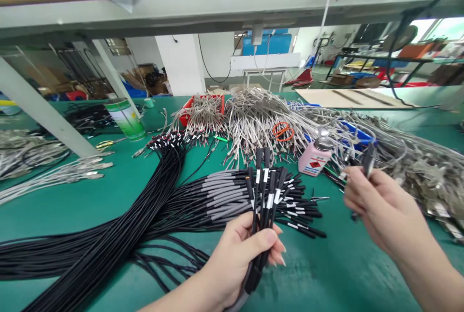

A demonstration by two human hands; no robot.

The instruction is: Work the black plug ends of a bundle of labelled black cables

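Note:
My left hand grips a small bunch of black cables with white labels, their ends pointing up. My right hand is raised to the right and pinches a small black piece between its fingertips. Beneath the held bunch lies a large pile of black cables with grey sleeves, on the green table. A long bundle of black cables runs off toward the lower left.
Heaps of grey cables cover the table's far side and right side. A pink solvent bottle stands near my right hand, orange scissors behind it. A green-and-white can and a slanted shelf leg stand at left.

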